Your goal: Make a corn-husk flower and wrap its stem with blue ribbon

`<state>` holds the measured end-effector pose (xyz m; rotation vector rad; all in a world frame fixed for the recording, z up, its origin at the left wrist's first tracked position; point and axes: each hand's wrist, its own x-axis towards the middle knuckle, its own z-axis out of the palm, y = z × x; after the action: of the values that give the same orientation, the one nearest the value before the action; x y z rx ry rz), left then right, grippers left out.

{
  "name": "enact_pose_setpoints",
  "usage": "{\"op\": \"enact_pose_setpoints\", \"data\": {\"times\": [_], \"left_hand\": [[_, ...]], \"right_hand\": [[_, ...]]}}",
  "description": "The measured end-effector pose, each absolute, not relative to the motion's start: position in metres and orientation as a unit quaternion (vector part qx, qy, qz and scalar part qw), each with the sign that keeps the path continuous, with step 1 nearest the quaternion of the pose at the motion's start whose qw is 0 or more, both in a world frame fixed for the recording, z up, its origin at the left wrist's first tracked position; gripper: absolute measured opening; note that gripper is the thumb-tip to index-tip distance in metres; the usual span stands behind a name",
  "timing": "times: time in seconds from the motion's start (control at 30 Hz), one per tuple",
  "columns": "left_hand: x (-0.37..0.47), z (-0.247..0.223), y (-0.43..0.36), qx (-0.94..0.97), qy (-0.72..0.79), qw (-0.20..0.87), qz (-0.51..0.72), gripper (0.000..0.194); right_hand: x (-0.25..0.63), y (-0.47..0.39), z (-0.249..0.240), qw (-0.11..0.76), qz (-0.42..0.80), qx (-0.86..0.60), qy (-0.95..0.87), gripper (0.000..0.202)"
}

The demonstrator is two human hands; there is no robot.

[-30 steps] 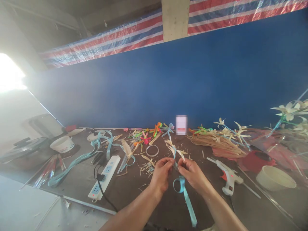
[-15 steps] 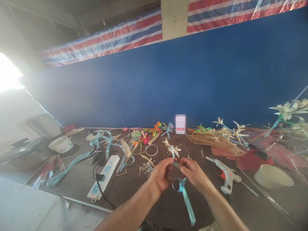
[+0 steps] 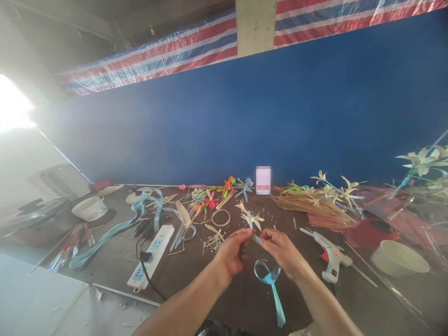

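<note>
My left hand (image 3: 235, 252) pinches the stem of a small cream-petalled artificial flower (image 3: 251, 218), which stands upright above the fingertips. To its right, my right hand (image 3: 278, 247) is closed on a light blue ribbon (image 3: 272, 280). A short stretch of the ribbon runs between the two hands at the stem. The rest hangs below in a loop with a long tail. Both hands are held over the dark table, close together.
A glue gun (image 3: 331, 256) lies to the right beside a pale bowl (image 3: 399, 259). A power strip (image 3: 151, 259) with a black plug is at left, near loose blue ribbon (image 3: 101, 242). A clear ring (image 3: 220, 218), dried strips (image 3: 311, 203) and finished flowers (image 3: 350, 189) lie farther back.
My hands have drawn slightly apart, showing a bit more ribbon at the stem. The hanging ribbon loop has swung and opened wider.
</note>
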<state>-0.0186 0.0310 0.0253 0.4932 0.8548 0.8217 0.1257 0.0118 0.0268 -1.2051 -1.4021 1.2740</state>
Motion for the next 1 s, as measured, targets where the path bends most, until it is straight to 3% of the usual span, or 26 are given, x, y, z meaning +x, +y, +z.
{"op": "enact_pose_setpoints", "data": {"times": [0.17,0.4,0.63,0.83,1.0], "left_hand": [[-0.017,0.020,0.035,0.259,0.417,0.758,0.430,0.021],[-0.021,0.014,0.050,0.258,0.396,0.746,0.469,0.020],[-0.016,0.003,0.065,0.293,0.419,0.700,0.499,0.020],[-0.023,0.005,0.085,0.327,0.452,0.658,0.506,0.024],[-0.048,0.021,0.109,0.331,0.459,0.612,0.553,0.025]], "right_hand": [[0.123,0.010,0.026,0.424,0.466,-0.506,-0.589,0.008],[0.122,0.010,0.027,0.452,0.378,-0.545,-0.596,0.021],[0.117,0.012,0.026,0.462,0.349,-0.534,-0.616,0.021],[0.134,0.022,0.025,0.405,0.313,-0.550,-0.660,0.025],[0.164,0.040,0.011,0.347,0.134,-0.587,-0.719,0.034]]}}
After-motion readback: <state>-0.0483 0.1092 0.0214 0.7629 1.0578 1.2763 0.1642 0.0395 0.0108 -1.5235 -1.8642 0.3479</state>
